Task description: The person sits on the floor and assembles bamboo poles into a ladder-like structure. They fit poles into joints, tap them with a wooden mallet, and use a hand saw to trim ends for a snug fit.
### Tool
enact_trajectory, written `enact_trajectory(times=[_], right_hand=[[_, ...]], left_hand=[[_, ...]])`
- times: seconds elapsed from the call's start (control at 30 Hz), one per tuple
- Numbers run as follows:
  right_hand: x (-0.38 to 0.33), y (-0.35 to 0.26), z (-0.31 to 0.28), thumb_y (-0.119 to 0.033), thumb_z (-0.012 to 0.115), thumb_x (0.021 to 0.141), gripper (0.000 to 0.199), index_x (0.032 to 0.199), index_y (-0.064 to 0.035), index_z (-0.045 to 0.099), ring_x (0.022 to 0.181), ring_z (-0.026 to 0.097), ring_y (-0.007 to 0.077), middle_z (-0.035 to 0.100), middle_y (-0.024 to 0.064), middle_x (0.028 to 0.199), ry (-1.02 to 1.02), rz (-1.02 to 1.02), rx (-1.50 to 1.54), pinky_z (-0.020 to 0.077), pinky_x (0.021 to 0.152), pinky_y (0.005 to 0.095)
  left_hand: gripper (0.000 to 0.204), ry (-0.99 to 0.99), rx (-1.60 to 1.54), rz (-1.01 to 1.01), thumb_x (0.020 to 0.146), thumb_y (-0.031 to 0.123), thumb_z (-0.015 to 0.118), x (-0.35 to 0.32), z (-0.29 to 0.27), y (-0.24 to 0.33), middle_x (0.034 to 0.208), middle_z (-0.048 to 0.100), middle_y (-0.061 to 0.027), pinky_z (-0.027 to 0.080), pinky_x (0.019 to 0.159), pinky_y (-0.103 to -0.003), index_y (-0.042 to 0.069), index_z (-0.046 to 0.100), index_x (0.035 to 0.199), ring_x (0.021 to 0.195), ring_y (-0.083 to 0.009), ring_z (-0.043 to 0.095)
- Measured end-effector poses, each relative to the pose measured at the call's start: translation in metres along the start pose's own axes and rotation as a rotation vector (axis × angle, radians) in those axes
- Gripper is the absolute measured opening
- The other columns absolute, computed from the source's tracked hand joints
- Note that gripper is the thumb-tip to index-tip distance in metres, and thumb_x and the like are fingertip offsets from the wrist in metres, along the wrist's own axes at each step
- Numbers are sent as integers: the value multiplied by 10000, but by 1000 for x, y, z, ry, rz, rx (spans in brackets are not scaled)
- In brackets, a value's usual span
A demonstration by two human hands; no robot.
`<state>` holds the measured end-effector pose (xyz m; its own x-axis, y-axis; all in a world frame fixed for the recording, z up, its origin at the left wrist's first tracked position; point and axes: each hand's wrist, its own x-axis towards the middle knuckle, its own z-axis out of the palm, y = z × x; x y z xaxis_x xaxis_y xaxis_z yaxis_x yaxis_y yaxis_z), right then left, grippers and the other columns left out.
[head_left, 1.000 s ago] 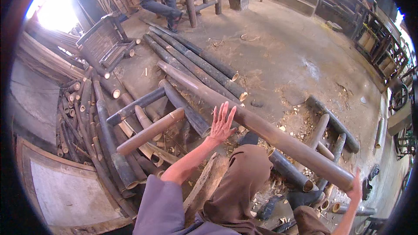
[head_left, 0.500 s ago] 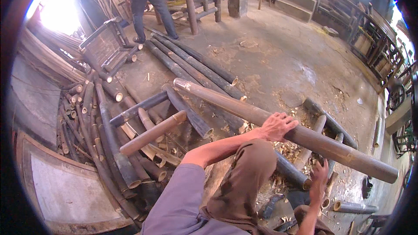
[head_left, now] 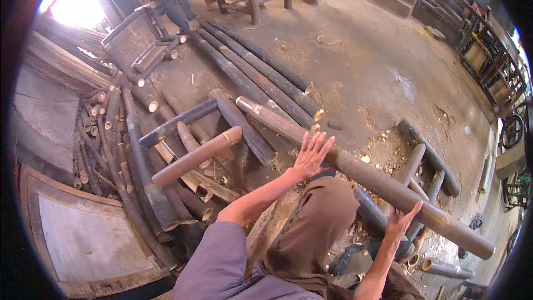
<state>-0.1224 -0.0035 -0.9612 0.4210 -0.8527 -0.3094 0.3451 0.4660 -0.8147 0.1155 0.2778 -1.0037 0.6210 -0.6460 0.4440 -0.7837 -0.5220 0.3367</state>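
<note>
Pole [head_left: 365, 173] slants across in front of both hands, its paler end ahead and left of the left hand [head_left: 312, 158], its thicker end out past the right hand [head_left: 403, 223]; the step in hand looks like steadying it, and any turn or shift would call for a firm hold from both. Left fingers spread loosely against it, while the right thumb meets its near side, the other fingers too hidden to tell their grip. It looks brown, dull and faintly jointed.

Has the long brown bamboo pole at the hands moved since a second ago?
Yes: the brown bamboo pole has shifted rightward and slightly nearer the person, judged against the dark bamboo poles lying beyond it.
</note>
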Motion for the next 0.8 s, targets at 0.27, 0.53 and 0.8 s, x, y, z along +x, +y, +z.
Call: enact_trajectory(times=[0.27,0.53,0.8], right_hand=[[54,34,-45,-689,674,784,956,1480,-127,340,1358,370,307,386,121,1484,236,249,75,329,1123,517],[91,26,-34,-676,731,739,1029,1469,-70,332,1326,373,406,372,195,1462,118,320,7,357,1065,627],[110,40,-89,-495,581,951,675,1347,28,422,1092,598,365,547,229,1262,276,357,-44,555,902,508]], left_hand=[[889,-368,156,-47,657,358,837,28,37,-48,1306,530,-102,250,1127,-555,135,423,1412,1290,-285,454],[809,-427,125,99,593,430,839,62,27,-32,1257,593,-84,368,1038,-454,133,570,1296,1208,-269,523],[797,-572,70,86,555,415,841,68,36,5,1124,649,-99,435,880,-429,106,585,1244,1095,-271,592]])
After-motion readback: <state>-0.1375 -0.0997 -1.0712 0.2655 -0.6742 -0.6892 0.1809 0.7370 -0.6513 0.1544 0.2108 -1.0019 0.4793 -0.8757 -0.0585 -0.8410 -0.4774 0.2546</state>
